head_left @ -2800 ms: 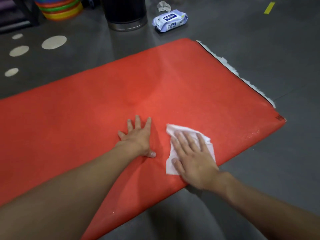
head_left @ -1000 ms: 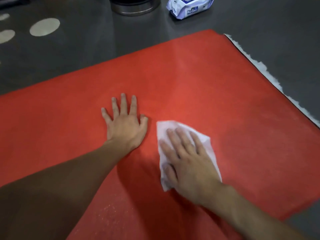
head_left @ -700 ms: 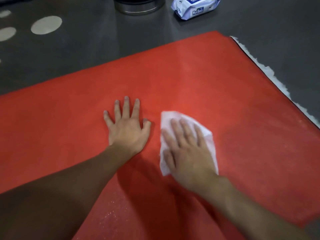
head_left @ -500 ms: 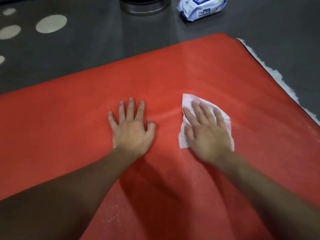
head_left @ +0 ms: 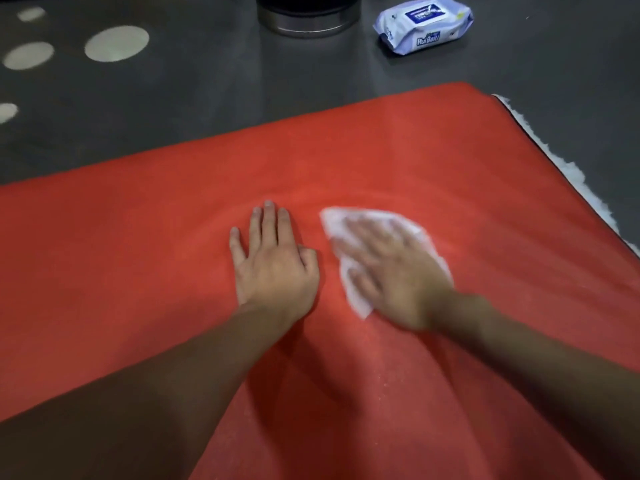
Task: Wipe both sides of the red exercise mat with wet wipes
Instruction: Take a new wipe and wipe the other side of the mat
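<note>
The red exercise mat [head_left: 433,150] lies flat on the dark floor and fills most of the view. My left hand [head_left: 273,261] rests palm down on the mat near its middle, fingers straight. Just to its right, my right hand [head_left: 394,268] presses a white wet wipe [head_left: 356,296] flat against the mat with spread fingers; the hand is motion-blurred. The wipe sticks out beyond the fingertips and below the thumb side. A pale blue pack of wet wipes [head_left: 424,24] lies on the floor beyond the mat's far edge.
A black bin with a metal base ring [head_left: 308,20] stands on the floor at the top centre. White round floor markers [head_left: 116,43] sit at the upper left. A ragged white strip [head_left: 568,171] runs along the mat's right edge.
My right hand has slid the wipe across the mat, first away from me and to the right, now back towards my left hand. My left hand stays planted.
</note>
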Available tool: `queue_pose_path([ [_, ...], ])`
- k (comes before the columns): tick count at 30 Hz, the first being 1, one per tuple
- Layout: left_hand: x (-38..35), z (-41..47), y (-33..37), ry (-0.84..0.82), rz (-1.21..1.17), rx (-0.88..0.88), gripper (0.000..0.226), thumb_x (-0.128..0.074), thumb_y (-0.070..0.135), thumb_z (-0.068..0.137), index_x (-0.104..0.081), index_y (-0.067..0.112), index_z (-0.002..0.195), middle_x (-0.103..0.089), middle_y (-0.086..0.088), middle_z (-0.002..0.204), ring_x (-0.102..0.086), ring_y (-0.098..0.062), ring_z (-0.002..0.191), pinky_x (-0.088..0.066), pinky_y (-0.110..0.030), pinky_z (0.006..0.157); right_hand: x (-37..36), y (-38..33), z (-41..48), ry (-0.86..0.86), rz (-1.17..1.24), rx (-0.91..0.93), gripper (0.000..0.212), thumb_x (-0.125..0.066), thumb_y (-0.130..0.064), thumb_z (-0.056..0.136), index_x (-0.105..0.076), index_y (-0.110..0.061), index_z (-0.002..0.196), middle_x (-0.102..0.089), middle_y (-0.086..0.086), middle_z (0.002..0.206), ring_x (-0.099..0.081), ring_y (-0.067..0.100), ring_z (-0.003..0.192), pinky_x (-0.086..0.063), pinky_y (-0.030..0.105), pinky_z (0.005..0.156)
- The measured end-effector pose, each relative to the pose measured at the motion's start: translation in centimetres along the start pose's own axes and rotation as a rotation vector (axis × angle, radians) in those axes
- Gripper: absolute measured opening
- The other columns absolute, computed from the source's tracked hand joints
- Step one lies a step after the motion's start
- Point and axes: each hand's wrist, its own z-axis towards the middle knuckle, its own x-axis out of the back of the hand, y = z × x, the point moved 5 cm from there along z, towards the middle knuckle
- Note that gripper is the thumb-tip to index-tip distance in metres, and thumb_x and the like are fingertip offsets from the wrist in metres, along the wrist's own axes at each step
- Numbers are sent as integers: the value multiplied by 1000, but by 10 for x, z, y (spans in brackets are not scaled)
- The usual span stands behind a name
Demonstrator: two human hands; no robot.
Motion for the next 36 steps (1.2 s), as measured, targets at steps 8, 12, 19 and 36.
queue_pose_path([
  [8,3,16,0,-6,99,-130,54,-34,38,76,-56,7,115,-50,-20,135,-44,-38,124,-30,-57,107,-2,-6,26,-39,13,-19,62,-9,-48,96,-20,-34,156,-9,0,166,-3,21,153,1,45,122],
  [12,0,19,-2,-62,15,-114,82,-23,47,75,-36,11,147,-22,-14,161,-14,-29,150,-5,-52,121,9,48,61,26,16,-380,67,-7,-46,92,-14,-30,157,-5,3,166,1,22,153,4,46,121],
  [19,-1,20,-4,-86,-4,-118,85,-17,46,77,-27,12,154,-13,-10,164,-6,-26,152,-2,-51,122,8,30,71,-16,21,-66,66,-4,-50,94,-15,-34,157,-5,-1,166,0,17,153,3,43,121],
  [36,-2,21,-5,-81,3,-137,79,-26,46,81,-35,11,151,-21,-12,162,-12,-26,151,-10,-53,120,8,18,128,2,1,39,66,-4,-51,93,-13,-37,156,-3,-3,166,1,18,153,5,45,121],
])
